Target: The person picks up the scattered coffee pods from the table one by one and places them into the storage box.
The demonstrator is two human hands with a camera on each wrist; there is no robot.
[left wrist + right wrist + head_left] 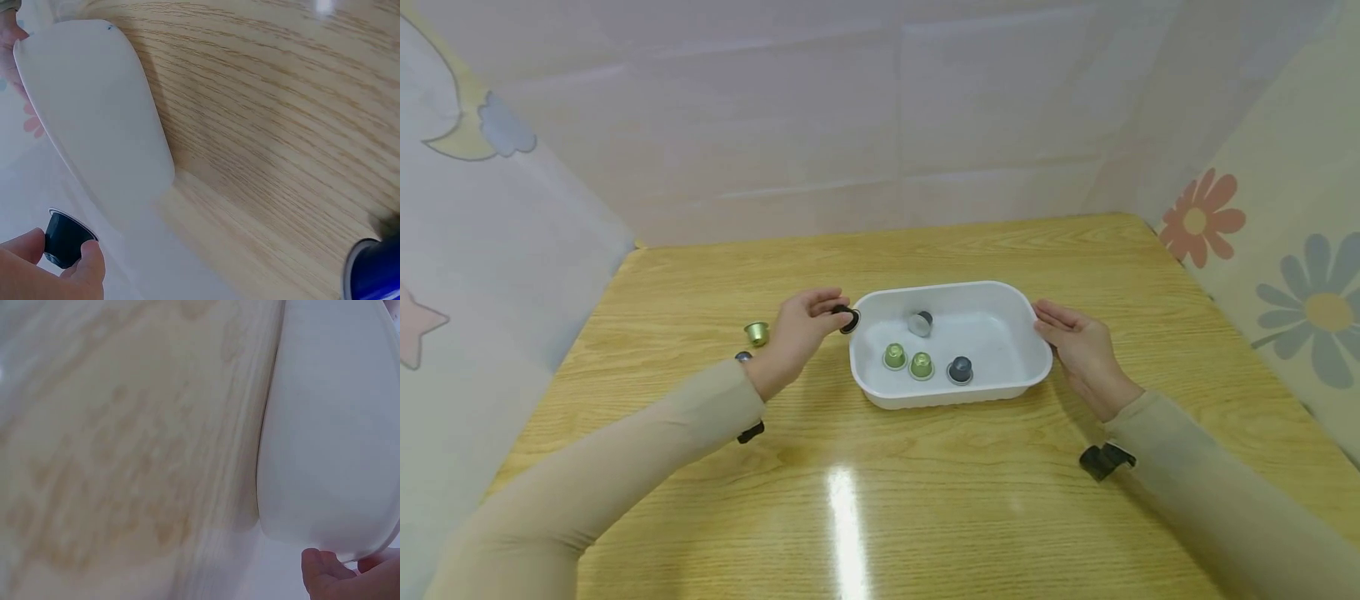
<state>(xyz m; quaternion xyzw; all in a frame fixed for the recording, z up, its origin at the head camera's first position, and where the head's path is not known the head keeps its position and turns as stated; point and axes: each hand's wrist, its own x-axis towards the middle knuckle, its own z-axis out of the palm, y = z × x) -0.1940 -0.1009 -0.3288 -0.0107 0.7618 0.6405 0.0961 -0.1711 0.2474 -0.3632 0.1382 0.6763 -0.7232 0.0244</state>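
My left hand (pixel 801 333) pinches a black coffee capsule (pixel 64 239) between thumb and fingers, at the left rim of the white tray (pixel 1000 333). The right hand (pixel 1078 350) holds the tray's right end, with its fingertips at the rim in the right wrist view. Inside the tray, two green capsules (pixel 907 362) and a dark grey capsule (pixel 960 369) stand lid down near the front. Another dark capsule (pixel 921 323) lies tipped behind them, its pale lid showing.
Left of the tray, a green capsule (pixel 757 333) stands on the wooden table (pixel 955 492). A dark blue capsule (pixel 378 272) is close to my left wrist, mostly hidden by it in the head view. Patterned sheets (pixel 887 125) border the table at the back and sides.
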